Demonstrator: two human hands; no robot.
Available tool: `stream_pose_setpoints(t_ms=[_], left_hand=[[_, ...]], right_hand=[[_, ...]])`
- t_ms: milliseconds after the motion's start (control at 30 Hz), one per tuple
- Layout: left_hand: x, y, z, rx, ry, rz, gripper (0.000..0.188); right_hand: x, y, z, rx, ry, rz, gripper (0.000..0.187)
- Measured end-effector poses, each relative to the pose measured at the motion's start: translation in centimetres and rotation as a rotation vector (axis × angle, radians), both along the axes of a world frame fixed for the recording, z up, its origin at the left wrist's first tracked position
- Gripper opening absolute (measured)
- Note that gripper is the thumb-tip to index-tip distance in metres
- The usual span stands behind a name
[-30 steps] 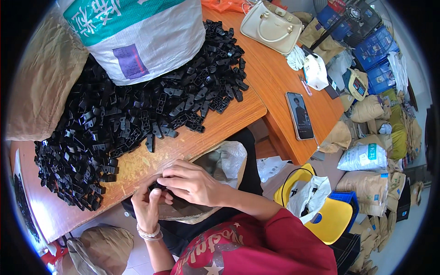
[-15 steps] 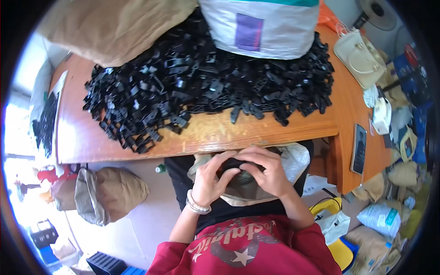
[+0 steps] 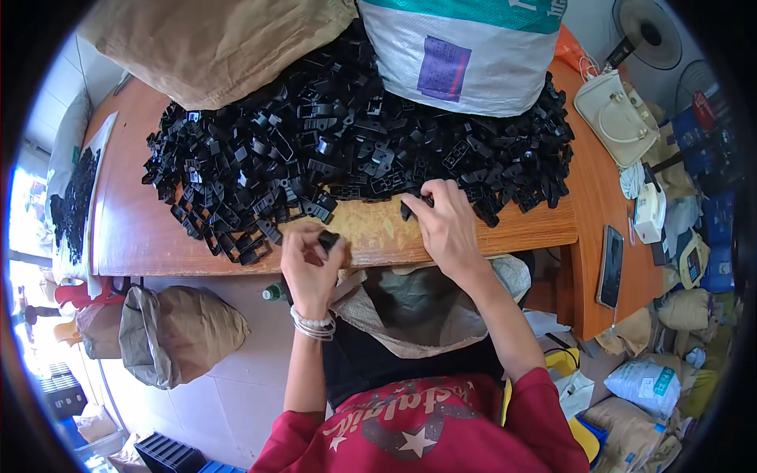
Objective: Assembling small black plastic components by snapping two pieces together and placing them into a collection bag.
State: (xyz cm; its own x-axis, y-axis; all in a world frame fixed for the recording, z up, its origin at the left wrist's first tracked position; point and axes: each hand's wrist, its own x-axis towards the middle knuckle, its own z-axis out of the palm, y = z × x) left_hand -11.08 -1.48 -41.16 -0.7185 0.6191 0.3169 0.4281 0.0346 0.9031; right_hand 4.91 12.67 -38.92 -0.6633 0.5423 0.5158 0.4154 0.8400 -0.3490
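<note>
A large heap of small black plastic parts (image 3: 347,150) covers the wooden table (image 3: 142,229). My left hand (image 3: 311,264) is at the table's front edge, closed around one black plastic part (image 3: 328,239). My right hand (image 3: 447,225) reaches onto the table and pinches another black part (image 3: 408,208) at the heap's near edge. An open brown sack (image 3: 418,307) sits on my lap under both hands.
A brown sack (image 3: 213,39) and a white woven sack (image 3: 465,55) lie behind the heap. At right are a cream handbag (image 3: 615,114) and a phone (image 3: 610,264). A tan bag (image 3: 169,335) stands on the floor at left. More bags crowd the floor at right.
Both hands rose from the sack on my lap to the table. The left now holds a black part at the edge, and the right reached to the heap. The view shifted.
</note>
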Motion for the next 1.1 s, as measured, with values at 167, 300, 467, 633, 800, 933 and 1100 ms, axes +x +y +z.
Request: stream_pose_setpoints(t_ms=[167, 300, 467, 633, 800, 933, 1100], left_hand=[[2.0, -0.5, 1.1, 0.116, -0.364, -0.133, 0.035], [2.0, -1.2, 1.8, 0.017, -0.807, -0.433, 0.035], [3.4, -1.3, 2.3, 0.098, -0.970, -0.425, 0.040], [4.2, -1.4, 2.7, 0.102, -0.820, -0.555, 0.034], [4.9, -1.3, 3.1, 0.061, -0.696, -0.496, 0.033], [5.2, -1.2, 3.8, 0.039, -0.654, -0.488, 0.031], [4.9, -1.1, 4.0, 0.007, -0.653, -0.513, 0.034]], right_hand=[[0.0, -1.5, 0.3, -0.156, -0.072, 0.180, 0.029], [0.7, -2.6, -0.2, -0.368, 0.201, 0.148, 0.029], [2.0, -4.9, 1.4, -0.980, 0.428, 0.097, 0.021], [2.1, -5.5, 1.4, -1.059, 0.582, 0.221, 0.021], [1.9, -6.1, 1.0, -0.804, 0.566, 0.088, 0.018], [1.8, -6.4, 1.0, -0.767, 0.551, 0.093, 0.020], [2.1, -6.2, 0.9, -0.786, 0.581, 0.142, 0.021]])
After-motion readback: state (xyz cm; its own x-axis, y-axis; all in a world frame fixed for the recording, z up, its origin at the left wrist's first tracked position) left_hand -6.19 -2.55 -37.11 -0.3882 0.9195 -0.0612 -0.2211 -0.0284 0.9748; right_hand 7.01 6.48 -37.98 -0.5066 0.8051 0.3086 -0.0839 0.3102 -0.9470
